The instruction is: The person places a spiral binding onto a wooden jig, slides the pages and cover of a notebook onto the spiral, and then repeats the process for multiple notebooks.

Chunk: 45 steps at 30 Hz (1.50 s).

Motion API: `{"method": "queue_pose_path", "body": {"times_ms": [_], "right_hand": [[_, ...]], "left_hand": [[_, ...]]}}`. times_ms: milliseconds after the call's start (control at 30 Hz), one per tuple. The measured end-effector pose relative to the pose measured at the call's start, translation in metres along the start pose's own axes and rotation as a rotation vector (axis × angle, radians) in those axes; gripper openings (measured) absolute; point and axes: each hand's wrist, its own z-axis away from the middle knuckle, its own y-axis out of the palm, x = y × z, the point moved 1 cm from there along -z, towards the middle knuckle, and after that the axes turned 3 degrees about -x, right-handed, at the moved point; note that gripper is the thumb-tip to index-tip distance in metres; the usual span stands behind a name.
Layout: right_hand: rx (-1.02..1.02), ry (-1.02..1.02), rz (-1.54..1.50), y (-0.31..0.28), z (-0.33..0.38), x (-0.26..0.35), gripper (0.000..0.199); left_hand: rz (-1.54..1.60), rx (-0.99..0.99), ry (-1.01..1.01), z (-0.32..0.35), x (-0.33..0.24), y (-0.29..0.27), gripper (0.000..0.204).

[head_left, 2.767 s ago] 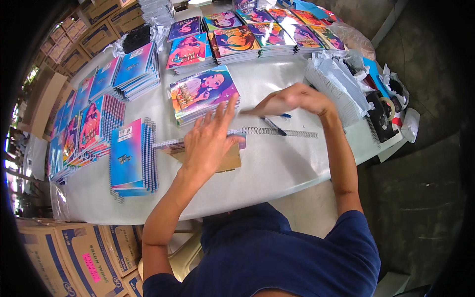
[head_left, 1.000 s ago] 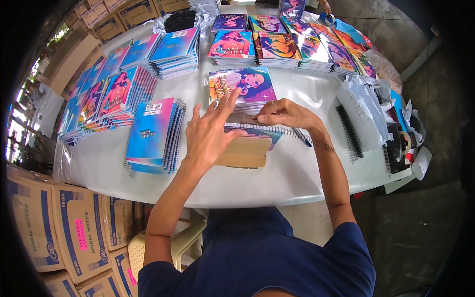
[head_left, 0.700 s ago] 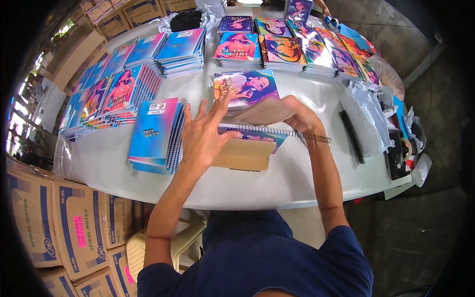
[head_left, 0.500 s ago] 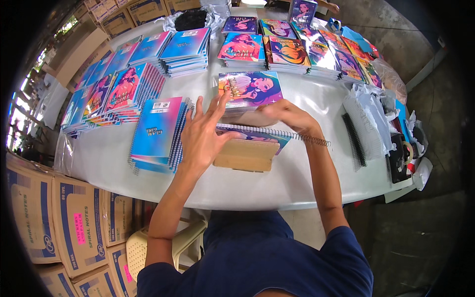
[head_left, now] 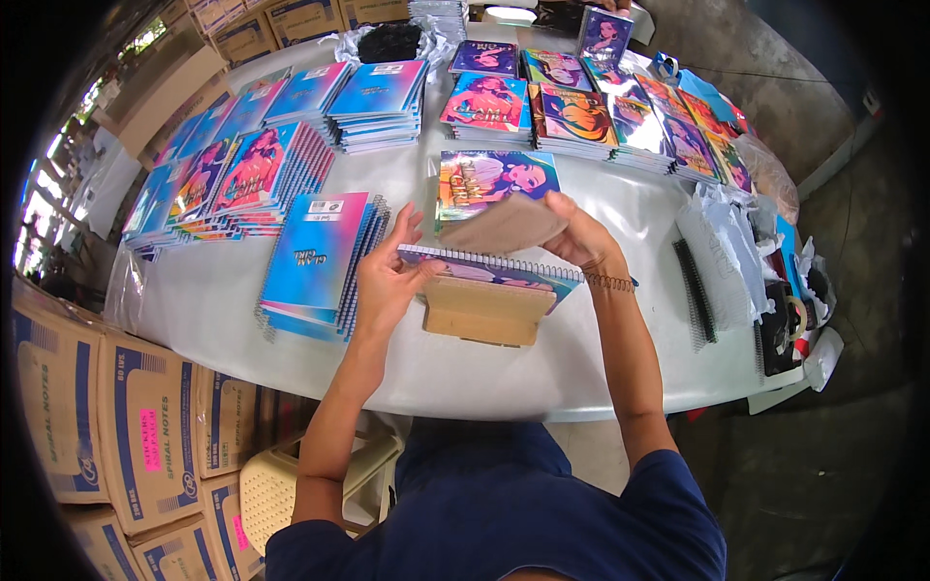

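A spiral notebook with a purple illustrated cover leans upright against a brown cardboard stand in front of me. Its wire coil sticks out past the right end, by my right wrist. My left hand pinches the notebook's left end, thumb on the near side. My right hand grips the corner of a grey-brown board that tilts up behind the coil; whether it is joined to the notebook I cannot tell. Just beyond lies another illustrated notebook, partly covered by the board.
Blue-pink notebooks lie left of my left hand, with more stacks behind. Illustrated stacks line the far side. Loose black coils and plastic wrapping sit at the right. Cartons and a cream stool stand below the table's left edge.
The grey-brown board has swung up and now shows clearly behind the coil. My right hand has turned and holds its corner; my left fingers have drawn in on the notebook's end.
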Motion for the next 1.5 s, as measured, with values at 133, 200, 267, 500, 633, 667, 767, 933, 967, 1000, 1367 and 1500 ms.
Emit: {"method": "queue_pose_path", "body": {"times_ms": [133,200,267,500,633,667,767,933,967,1000,1367,1500], "right_hand": [[0.236,-0.089,0.909,-0.014,-0.026,-0.005,0.049],[0.219,-0.048,0.552,-0.028,-0.032,-0.016,0.048],[0.247,-0.129,0.594,-0.021,-0.024,-0.013,0.048],[0.237,-0.051,0.627,0.007,-0.030,-0.003,0.053],[0.229,-0.044,0.650,0.005,-0.043,-0.016,0.051],[0.208,-0.026,0.506,0.004,-0.042,-0.021,0.051],[0.245,-0.145,0.808,0.009,-0.033,-0.007,0.052],[-0.092,-0.243,1.001,-0.041,0.005,0.021,0.048],[-0.210,-0.297,1.045,-0.059,0.016,0.024,0.046],[-0.344,-0.304,1.164,-0.074,0.027,0.027,0.045],[-0.655,-0.567,1.843,-0.135,0.083,-0.087,0.037],[-0.769,-0.433,1.881,-0.124,0.082,-0.097,0.036]], "left_hand": [[0.124,-0.012,-0.053,0.001,0.007,0.000,0.074],[0.075,-0.038,-0.030,0.003,0.005,-0.002,0.072],[0.084,-0.057,-0.024,0.004,0.006,-0.002,0.070],[-0.026,-0.083,-0.091,0.006,0.001,-0.002,0.063],[-0.078,-0.073,-0.163,0.007,-0.005,-0.003,0.062],[-0.047,-0.046,-0.152,0.006,-0.005,-0.003,0.061],[0.018,0.002,-0.055,0.004,0.001,-0.007,0.058],[0.008,0.220,-0.117,-0.013,0.001,-0.015,0.051],[0.022,0.248,-0.165,-0.016,-0.004,-0.015,0.050],[0.076,0.201,-0.163,-0.018,-0.011,-0.013,0.049],[-0.199,0.041,0.125,0.009,-0.120,0.006,0.047],[-0.647,0.253,0.456,0.030,-0.053,0.050,0.060]]}}
